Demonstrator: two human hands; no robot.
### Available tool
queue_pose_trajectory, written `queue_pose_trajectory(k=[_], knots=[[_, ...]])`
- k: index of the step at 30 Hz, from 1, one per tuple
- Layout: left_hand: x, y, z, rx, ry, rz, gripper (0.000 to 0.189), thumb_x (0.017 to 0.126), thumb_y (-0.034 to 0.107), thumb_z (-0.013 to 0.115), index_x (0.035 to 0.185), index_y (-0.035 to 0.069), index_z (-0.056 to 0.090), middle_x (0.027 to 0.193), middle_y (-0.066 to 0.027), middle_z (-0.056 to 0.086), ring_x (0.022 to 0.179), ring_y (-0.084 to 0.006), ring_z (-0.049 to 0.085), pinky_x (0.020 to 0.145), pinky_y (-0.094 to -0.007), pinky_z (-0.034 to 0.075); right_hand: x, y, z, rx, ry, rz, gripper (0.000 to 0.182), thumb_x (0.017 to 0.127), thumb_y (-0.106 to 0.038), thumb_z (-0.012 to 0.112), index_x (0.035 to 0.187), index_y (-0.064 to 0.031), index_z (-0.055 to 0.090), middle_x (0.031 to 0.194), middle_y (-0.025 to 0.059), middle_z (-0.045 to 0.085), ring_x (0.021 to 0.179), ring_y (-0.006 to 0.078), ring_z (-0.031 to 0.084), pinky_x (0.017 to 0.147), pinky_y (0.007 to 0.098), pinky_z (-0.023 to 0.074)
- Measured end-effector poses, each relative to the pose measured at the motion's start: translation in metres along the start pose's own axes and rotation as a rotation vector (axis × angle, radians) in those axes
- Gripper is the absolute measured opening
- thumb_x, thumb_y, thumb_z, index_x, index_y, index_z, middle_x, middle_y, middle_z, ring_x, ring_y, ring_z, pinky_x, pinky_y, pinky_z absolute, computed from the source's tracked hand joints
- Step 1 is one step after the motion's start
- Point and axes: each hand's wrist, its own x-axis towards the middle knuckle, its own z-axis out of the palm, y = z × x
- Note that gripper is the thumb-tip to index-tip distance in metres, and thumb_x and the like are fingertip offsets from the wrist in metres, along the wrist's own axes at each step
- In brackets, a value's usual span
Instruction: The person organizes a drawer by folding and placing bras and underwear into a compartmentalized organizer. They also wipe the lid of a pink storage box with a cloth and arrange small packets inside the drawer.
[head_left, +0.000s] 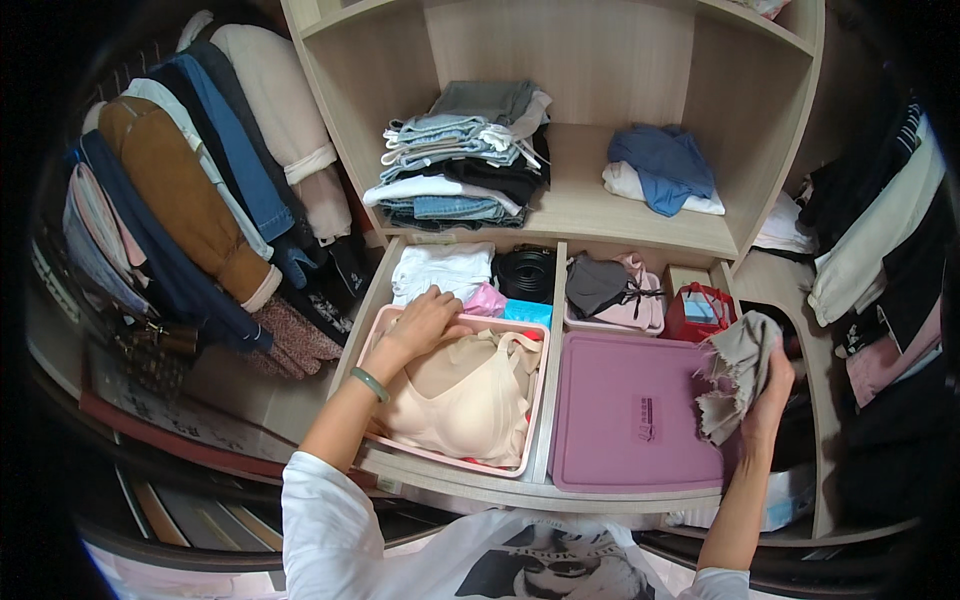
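Observation:
My left hand (429, 322) rests at the back rim of a pink plastic bin (480, 468) in the left half of the pulled-out drawer. A beige bra (457, 412) lies on top in that bin, with other folded pieces beneath it. Whether my left fingers grip anything cannot be made out. On the right, my right hand (772, 390) holds a crumpled grey-beige cloth (739, 371) with frayed edges. The cloth is over the right edge of a purple lidded box (607, 420), which fills the front of the drawer's right half.
Behind the bin are white folded clothes (442, 270), a coiled black belt (526, 274) and a blue packet (528, 311). A small tray (652, 322) of garments and a red gift bag (699, 311) sit behind the box. Folded jeans (450, 206) are stacked on the shelf; coats (169, 172) hang left.

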Motion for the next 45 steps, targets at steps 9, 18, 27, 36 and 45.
queue_pose_trajectory(k=[9, 18, 27, 36, 45], knots=[[0.014, -0.014, 0.006, 0.008, -0.112, -0.012, 0.055, 0.084, 0.063, 0.057, 0.084, 0.008, 0.063, 0.073, -0.0168, 0.067, 0.072, -0.0373, 0.066, 0.063, -0.0451, 0.049, -0.004, 0.002, -0.006, 0.038, -0.034, 0.107, 0.042, 0.1, -0.03, 0.046, 0.122, 0.003, 0.06, 0.114, 0.0076, 0.066, 0.101, 0.0145, 0.063, 0.091, 0.0279, 0.0465], [0.028, -0.028, -0.11, -0.136, 0.25, -0.001, 0.044, 0.082, 0.048, 0.071, 0.074, 0.007, 0.06, 0.061, -0.0176, 0.058, 0.056, -0.0327, 0.061, 0.054, -0.0418, 0.047, -0.011, -0.009, 0.021, 0.098, -0.016, 0.141, 0.043, 0.101, -0.035, 0.047, 0.114, 0.0028, 0.062, 0.104, 0.0085, 0.067, 0.089, 0.0135, 0.064, 0.082, 0.0267, 0.0496], [0.074, 0.04, -0.159, -0.533, 0.359, 0.102, 0.032, 0.089, 0.02, 0.069, 0.07, 0.002, 0.05, 0.055, 0.0008, 0.04, 0.056, -0.0069, 0.035, 0.049, -0.0262, 0.03, -0.013, -0.059, 0.133, -0.191, -0.671, -0.051, 0.048, 0.103, -0.033, 0.041, 0.13, 0.0059, 0.047, 0.134, 0.017, 0.054, 0.129, 0.0303, 0.047, 0.11, 0.0382, 0.0324], [0.105, 0.026, -0.137, -0.53, 0.313, -0.223, 0.045, 0.093, 0.036, 0.063, 0.07, -0.002, 0.061, 0.059, -0.0054, 0.057, 0.057, -0.0109, 0.05, 0.055, -0.0305, 0.041, -0.084, -0.058, 0.126, -0.161, -0.629, -0.392, 0.038, 0.102, -0.018, 0.039, 0.129, 0.0076, 0.047, 0.134, 0.0261, 0.046, 0.129, 0.0417, 0.039, 0.11, 0.0431, 0.0276], [0.093, 0.054, -0.092, -0.272, 0.045, -0.458, 0.056, 0.095, 0.051, 0.051, 0.084, -0.002, 0.069, 0.079, -0.0264, 0.065, 0.078, -0.0403, 0.065, 0.072, -0.0457, 0.048, 0.013, 0.014, 0.125, -0.288, -0.271, -0.333, 0.034, 0.104, -0.026, 0.038, 0.114, 0.0041, 0.052, 0.108, 0.0223, 0.056, 0.103, 0.0375, 0.054, 0.092, 0.0412, 0.0402]])
